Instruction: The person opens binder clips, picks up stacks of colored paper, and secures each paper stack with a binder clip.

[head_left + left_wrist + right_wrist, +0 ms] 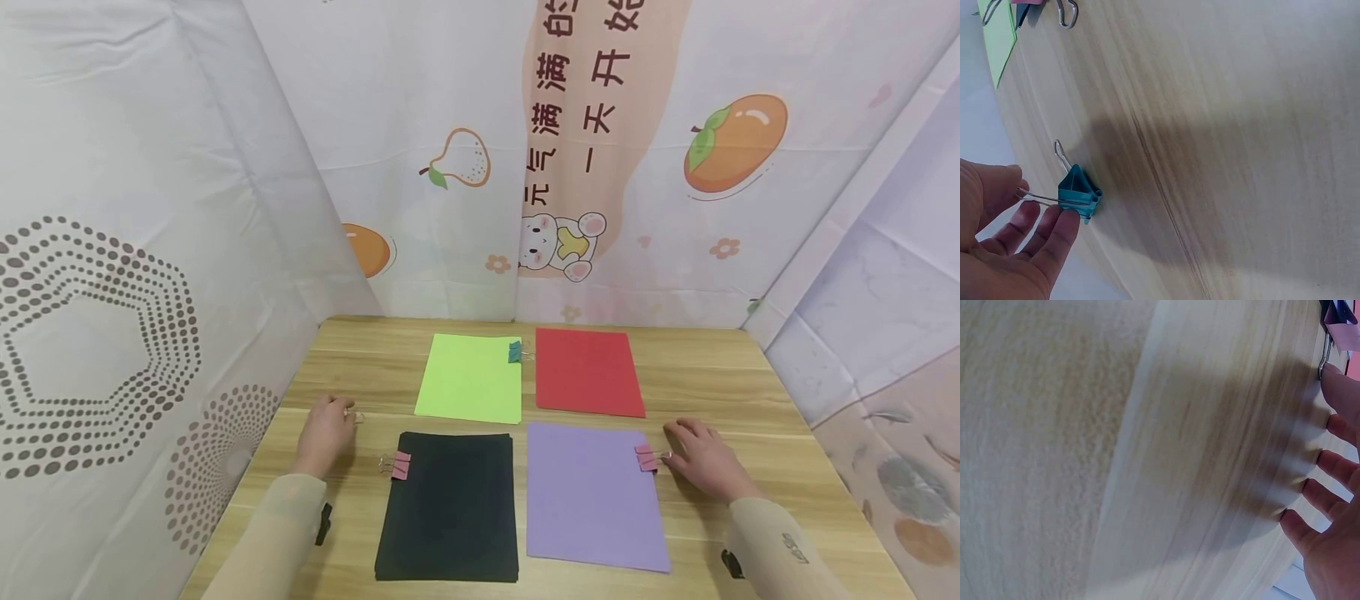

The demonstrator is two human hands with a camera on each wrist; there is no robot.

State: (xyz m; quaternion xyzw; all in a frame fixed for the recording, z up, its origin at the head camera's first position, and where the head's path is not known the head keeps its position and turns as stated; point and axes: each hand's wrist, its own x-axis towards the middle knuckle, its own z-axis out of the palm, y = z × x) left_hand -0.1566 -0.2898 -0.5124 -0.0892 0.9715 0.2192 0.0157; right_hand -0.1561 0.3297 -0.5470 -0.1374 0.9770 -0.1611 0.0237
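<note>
My left hand (327,433) is over the left side of the table. In the left wrist view its thumb and fingers pinch a wire handle of a teal binder clip (1079,190). My right hand (705,458) touches the table with its fingertips, fingers spread. The right thumb (1340,390) is at the wire handle of a pink binder clip (647,457), which sits on the right edge of a purple paper stack (592,500). Left of that lies a black paper stack (450,508), with another pink binder clip (401,466) on its left edge.
Farther back lie a lime-green paper stack (470,379) with a teal binder clip (514,352) on its right edge, and a red paper stack (587,372). The wood-grain table (697,367) meets printed curtains (420,233) at the back and sides.
</note>
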